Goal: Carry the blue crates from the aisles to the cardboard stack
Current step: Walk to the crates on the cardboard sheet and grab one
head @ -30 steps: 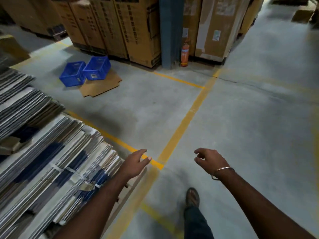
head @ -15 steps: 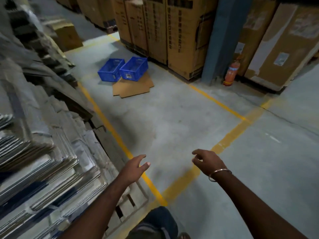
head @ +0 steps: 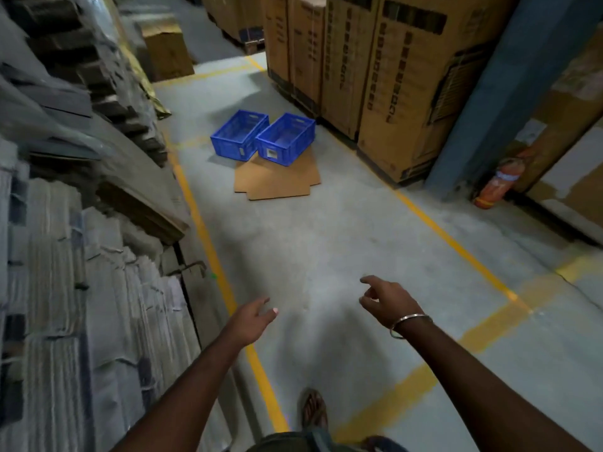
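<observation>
Two blue mesh-walled plastic crates (head: 262, 137) sit touching, partly on flat brown cardboard (head: 277, 177), well ahead; with our left hand (head: 253, 322) and right hand (head: 388, 305) loosely spread and empty, we should approach squarely.

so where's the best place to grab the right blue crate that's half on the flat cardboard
Likely by the rims of its two short ends, one hand each: the right crate sits open side up, and a slot-like cutout seems to show near the far rim. Come from the near labelled end, since the left crate crowds one long side and tall boxes stand close on the other.
</observation>
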`<action>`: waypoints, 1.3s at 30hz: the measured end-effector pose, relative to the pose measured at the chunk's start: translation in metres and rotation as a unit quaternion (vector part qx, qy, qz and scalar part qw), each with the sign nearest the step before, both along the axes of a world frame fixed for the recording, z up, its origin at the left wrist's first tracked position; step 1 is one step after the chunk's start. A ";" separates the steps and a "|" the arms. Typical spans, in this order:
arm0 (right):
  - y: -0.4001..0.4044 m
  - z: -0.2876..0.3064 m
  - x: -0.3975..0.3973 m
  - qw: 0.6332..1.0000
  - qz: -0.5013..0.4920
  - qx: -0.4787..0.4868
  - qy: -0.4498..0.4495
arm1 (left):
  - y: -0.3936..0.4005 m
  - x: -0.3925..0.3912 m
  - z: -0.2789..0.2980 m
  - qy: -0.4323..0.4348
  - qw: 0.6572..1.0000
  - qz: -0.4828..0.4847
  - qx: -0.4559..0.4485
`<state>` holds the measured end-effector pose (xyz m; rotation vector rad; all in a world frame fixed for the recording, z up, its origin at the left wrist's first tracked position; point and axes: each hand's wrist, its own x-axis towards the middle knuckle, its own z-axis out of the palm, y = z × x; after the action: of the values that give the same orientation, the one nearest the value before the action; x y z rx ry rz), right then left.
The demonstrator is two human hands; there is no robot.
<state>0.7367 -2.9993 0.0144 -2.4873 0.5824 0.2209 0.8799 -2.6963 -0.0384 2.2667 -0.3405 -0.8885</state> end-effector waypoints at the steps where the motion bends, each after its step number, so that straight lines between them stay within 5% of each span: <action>1: -0.009 0.003 0.020 1.000 -0.001 0.002 -0.006 | -0.007 0.018 0.004 -0.004 1.000 0.005 0.001; 14: -0.156 -0.032 0.289 1.000 0.003 0.028 0.002 | -0.130 0.268 -0.008 -0.035 0.998 0.040 0.031; 39: -0.395 -0.050 0.916 0.990 0.076 0.008 0.115 | -0.339 0.819 -0.053 0.065 0.988 0.133 0.031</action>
<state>1.6529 -3.3946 -0.0355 -2.5096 0.4789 0.5753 1.6992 -3.0349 -0.0912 2.2307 0.0499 -0.9106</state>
